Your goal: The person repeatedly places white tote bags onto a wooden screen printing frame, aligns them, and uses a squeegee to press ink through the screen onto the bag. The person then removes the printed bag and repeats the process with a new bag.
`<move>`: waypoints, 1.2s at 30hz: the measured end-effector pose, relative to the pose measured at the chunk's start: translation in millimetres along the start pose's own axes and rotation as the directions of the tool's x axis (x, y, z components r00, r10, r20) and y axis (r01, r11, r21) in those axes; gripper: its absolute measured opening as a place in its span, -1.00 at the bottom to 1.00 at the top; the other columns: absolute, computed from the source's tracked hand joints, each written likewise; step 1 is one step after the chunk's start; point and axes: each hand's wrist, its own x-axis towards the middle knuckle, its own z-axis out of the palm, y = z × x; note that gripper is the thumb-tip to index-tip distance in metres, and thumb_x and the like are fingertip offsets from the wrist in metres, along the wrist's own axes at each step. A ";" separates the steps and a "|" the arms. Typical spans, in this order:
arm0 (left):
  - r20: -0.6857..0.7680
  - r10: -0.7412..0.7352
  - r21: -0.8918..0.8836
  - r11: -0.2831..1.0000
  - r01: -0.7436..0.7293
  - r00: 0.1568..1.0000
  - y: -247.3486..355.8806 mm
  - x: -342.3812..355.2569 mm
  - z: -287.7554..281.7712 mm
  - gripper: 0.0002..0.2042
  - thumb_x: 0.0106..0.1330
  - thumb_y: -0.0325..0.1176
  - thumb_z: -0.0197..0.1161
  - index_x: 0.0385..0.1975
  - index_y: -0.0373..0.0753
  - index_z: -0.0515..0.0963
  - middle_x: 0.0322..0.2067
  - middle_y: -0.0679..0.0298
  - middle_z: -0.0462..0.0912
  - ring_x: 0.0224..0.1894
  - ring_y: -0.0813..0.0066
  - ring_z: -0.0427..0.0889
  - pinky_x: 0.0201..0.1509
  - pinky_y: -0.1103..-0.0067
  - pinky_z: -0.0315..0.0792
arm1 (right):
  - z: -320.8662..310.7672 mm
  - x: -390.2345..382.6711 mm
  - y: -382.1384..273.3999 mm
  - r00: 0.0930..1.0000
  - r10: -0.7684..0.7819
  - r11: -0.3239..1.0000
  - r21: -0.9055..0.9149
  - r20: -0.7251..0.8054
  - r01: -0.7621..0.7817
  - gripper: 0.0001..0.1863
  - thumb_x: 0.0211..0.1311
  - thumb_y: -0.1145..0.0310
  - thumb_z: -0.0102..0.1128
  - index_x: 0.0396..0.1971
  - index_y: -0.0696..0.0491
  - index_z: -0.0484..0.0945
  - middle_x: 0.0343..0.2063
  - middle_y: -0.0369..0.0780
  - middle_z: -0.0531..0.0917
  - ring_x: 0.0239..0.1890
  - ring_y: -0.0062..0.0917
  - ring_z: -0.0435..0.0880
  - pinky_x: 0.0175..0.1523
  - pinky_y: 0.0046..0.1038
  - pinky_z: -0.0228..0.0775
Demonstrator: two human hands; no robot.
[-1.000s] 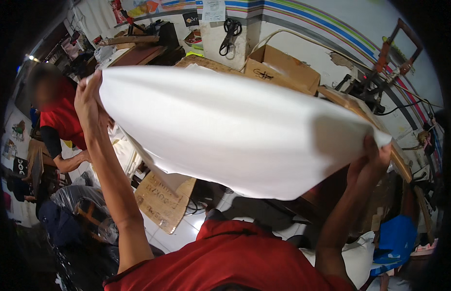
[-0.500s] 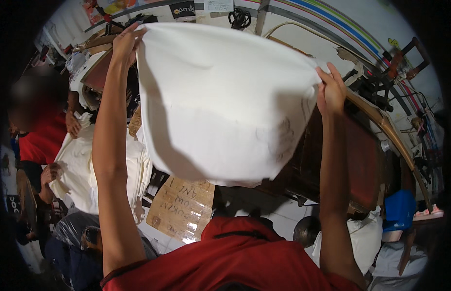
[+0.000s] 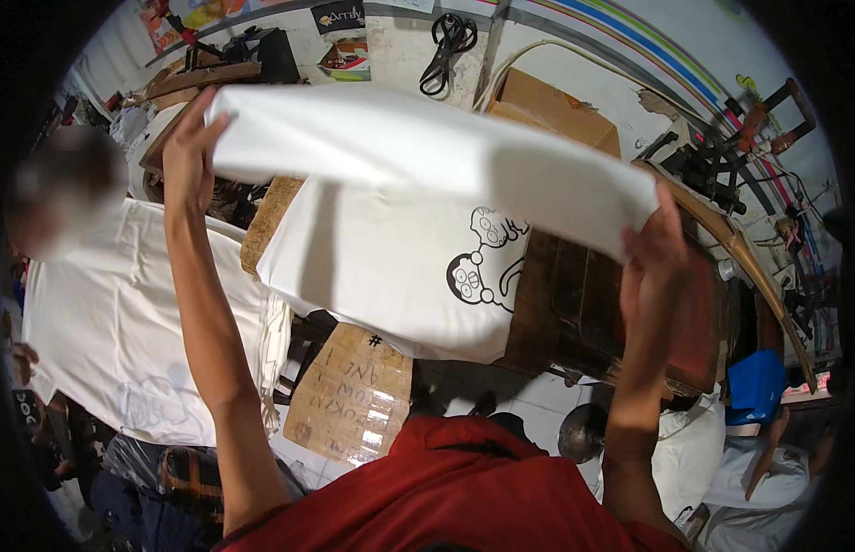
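I hold a wide white cloth (image 3: 354, 133) raised over a dark work surface, its upper band stretched between both hands and blurred. My left hand (image 3: 193, 152) is closed on its left end; my right hand (image 3: 653, 244) grips the right end with bent fingers. Beneath the raised band, white fabric (image 3: 381, 267) lies spread out, with a black line-drawn cartoon print (image 3: 487, 262) of faces on its right part. Whether the raised band and the spread fabric are one piece, I cannot tell.
At the left, a co-worker's hand (image 3: 24, 357) is by another spread white cloth (image 3: 142, 313). A taped cardboard sheet (image 3: 349, 396) lies below the work surface. Scissors (image 3: 446, 55) hang on the wall, above a cardboard box (image 3: 556, 106). A blue container (image 3: 757, 386) stands at the right.
Both hands have come down and moved further apart, lowering the cloth into a narrow band. The fabric with the print now shows clearly below it. The co-worker's cloth has spread out flat.
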 end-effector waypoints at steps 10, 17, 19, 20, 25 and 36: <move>-0.033 -0.464 0.187 0.867 0.461 0.885 -144.2 -113.8 -57.6 -0.44 0.11 -0.64 0.25 0.19 -0.40 0.31 -0.06 0.17 0.58 -0.28 0.59 0.58 -0.20 0.71 0.47 | -23.2 -123.4 142.7 0.868 0.494 0.868 0.081 -0.046 -0.490 -0.08 -0.09 0.76 0.16 0.34 0.22 -0.05 0.01 -0.17 0.46 -0.08 -0.54 0.51 -0.15 -0.55 0.45; -0.063 -0.594 0.176 0.784 0.595 0.802 -235.4 -170.4 -90.6 -0.45 0.04 -0.67 0.22 0.14 -0.31 0.41 -0.40 0.36 0.57 -0.56 0.74 0.39 -0.52 0.77 0.27 | -29.5 -183.4 218.8 0.632 0.762 0.619 -0.130 -0.140 -0.775 -0.03 -0.13 0.75 0.21 0.35 0.20 -0.06 -0.41 -0.23 0.53 -0.52 -0.64 0.48 -0.43 -0.58 0.37; -0.060 -0.560 0.191 0.806 0.560 0.827 -245.7 -175.5 -97.6 -0.43 0.01 -0.68 0.22 0.14 -0.32 0.40 -0.40 0.36 0.57 -0.56 0.73 0.40 -0.52 0.76 0.28 | -30.9 -195.4 225.5 0.661 0.742 0.656 -0.081 -0.112 -0.751 -0.03 -0.14 0.73 0.23 0.34 0.20 -0.05 -0.40 -0.23 0.54 -0.50 -0.63 0.49 -0.40 -0.57 0.39; -0.054 -0.549 0.202 0.812 0.548 0.834 -248.0 -176.9 -100.7 -0.42 0.00 -0.69 0.22 0.14 -0.32 0.40 -0.41 0.37 0.57 -0.56 0.73 0.40 -0.53 0.76 0.27 | -31.7 -200.5 227.8 0.664 0.739 0.662 -0.063 -0.115 -0.747 -0.03 -0.15 0.72 0.24 0.34 0.20 -0.04 -0.39 -0.23 0.54 -0.49 -0.63 0.50 -0.39 -0.56 0.39; -0.042 -0.585 0.280 0.771 0.572 0.810 -242.7 -177.6 -111.5 -0.41 -0.05 -0.73 0.19 0.12 -0.35 0.42 -0.04 0.10 0.54 -0.17 0.44 0.57 -0.07 0.63 0.46 | -36.5 -216.3 235.1 0.669 0.738 0.643 -0.210 -0.086 -0.736 0.01 -0.20 0.71 0.26 0.35 0.20 -0.05 -0.25 -0.20 0.54 -0.34 -0.56 0.52 -0.28 -0.52 0.45; -0.094 -0.338 0.620 0.716 0.321 0.936 -253.3 -180.5 -120.1 -0.47 -0.13 -0.62 0.22 0.00 -0.40 0.49 -0.09 0.05 0.57 -0.08 0.27 0.56 0.01 0.54 0.42 | -38.5 -238.9 230.8 0.576 0.817 0.550 -0.257 -0.030 -0.794 0.01 -0.19 0.64 0.24 0.35 0.17 -0.08 0.16 -0.04 0.29 -0.08 -0.38 0.56 -0.14 -0.48 0.50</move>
